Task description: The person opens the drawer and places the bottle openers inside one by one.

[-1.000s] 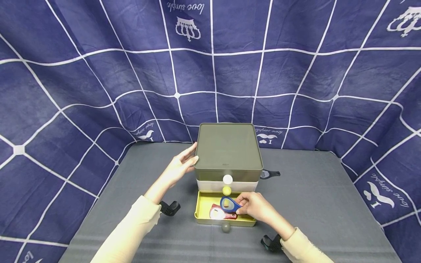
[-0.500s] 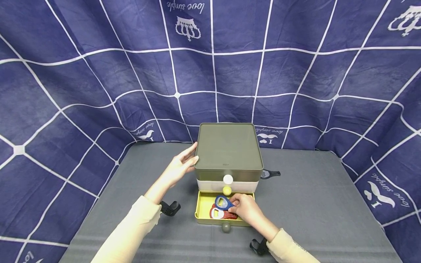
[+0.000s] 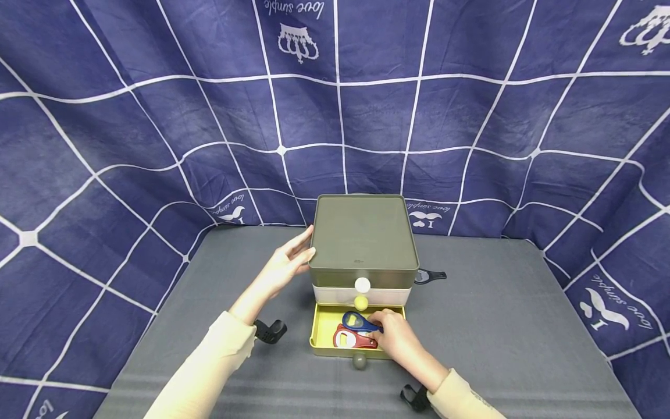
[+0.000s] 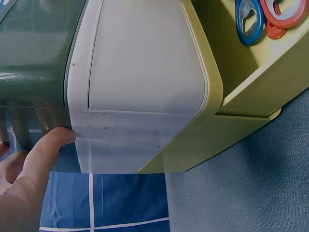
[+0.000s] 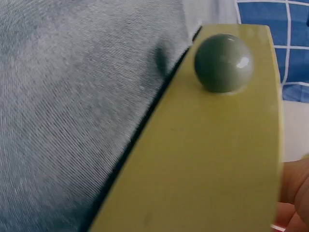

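A small drawer cabinet with a dark green top [image 3: 363,233] stands mid-table. Its yellow bottom drawer [image 3: 321,326] is pulled out. Inside, a red bottle opener [image 3: 345,337] lies beside a blue bottle opener [image 3: 353,320] that overlaps it. My right hand [image 3: 400,337] reaches into the drawer, thumb and fingers about the blue opener's handle. Against the cabinet's left side rests my left hand [image 3: 285,262], fingers extended; the left wrist view shows a fingertip at the white drawer section [image 4: 140,58]. Most of my right hand is out of the right wrist view, behind the drawer front [image 5: 207,159].
A black bottle opener [image 3: 431,276] lies by the cabinet's right side. Round knobs, including a grey-green knob [image 3: 359,361], stick out from the drawer fronts. The grey tabletop [image 3: 513,308] spreads around, and a blue checked curtain [image 3: 471,116] hangs behind.
My right hand has moved slightly left and lowered the blue bottle opener into the drawer over the red one. The opener's handle has swung toward the right. The left hand stays put.
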`<state>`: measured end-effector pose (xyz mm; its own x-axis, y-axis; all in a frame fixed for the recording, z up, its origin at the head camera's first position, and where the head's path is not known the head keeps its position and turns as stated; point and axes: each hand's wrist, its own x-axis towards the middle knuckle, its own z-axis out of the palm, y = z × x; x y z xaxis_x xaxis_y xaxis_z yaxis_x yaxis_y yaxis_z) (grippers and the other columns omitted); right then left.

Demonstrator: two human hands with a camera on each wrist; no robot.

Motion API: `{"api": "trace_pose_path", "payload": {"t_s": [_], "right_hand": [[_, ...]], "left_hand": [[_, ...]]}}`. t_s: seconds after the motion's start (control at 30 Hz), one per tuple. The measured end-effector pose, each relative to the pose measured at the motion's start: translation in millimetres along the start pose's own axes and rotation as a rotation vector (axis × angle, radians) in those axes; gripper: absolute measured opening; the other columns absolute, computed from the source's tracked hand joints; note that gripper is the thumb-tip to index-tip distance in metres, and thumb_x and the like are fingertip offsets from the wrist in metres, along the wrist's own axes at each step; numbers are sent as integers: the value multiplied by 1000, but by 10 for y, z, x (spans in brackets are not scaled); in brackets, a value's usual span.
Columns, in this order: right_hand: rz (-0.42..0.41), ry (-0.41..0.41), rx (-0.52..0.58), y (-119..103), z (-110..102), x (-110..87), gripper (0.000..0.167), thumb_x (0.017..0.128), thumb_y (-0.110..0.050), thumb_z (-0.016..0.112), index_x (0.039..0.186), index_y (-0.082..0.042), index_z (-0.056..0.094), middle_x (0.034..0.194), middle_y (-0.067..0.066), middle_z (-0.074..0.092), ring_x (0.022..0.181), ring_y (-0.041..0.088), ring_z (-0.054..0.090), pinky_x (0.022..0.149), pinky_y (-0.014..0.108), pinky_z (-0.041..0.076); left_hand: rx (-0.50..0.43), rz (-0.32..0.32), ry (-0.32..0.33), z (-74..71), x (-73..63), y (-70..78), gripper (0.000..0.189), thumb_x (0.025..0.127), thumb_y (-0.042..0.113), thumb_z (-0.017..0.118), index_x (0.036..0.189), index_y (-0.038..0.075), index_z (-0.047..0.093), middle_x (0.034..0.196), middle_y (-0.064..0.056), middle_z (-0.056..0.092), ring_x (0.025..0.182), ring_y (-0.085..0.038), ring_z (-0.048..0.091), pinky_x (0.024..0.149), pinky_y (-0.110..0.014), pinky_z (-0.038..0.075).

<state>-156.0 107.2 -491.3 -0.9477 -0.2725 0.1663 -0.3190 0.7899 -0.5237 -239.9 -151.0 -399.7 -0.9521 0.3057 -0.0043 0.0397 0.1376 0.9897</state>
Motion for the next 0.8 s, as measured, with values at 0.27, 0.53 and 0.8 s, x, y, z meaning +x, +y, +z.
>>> {"api": "trace_pose_path", "payload": {"t_s": [0.27, 0.53, 0.8], "right_hand": [[83, -77, 202, 60, -372, -33, 23, 76, -1, 79, 98, 1, 73, 94, 11, 74, 83, 22, 71, 71, 28, 59], [124, -161, 391, 355, -759, 7, 23, 82, -3, 76, 102, 6, 71, 97, 19, 74, 83, 23, 73, 69, 20, 58], [243, -131, 303, 715, -943, 155, 19, 82, -8, 77, 98, 3, 71, 90, 12, 75, 78, 16, 71, 65, 24, 56]], "left_hand": [[1, 1, -1, 1, -5, 10, 60, 103, 20, 52, 157, 17, 26, 162, -16, 24, 142, -38, 37, 108, -56, 42], [-4, 13, -8, -16, 15, 2, 61, 103, 21, 52, 157, 17, 25, 162, -16, 24, 143, -37, 35, 108, -55, 42], [-12, 2, -3, -10, 12, -9, 61, 103, 20, 52, 157, 17, 26, 162, -16, 24, 143, -36, 36, 109, -55, 41]]}}
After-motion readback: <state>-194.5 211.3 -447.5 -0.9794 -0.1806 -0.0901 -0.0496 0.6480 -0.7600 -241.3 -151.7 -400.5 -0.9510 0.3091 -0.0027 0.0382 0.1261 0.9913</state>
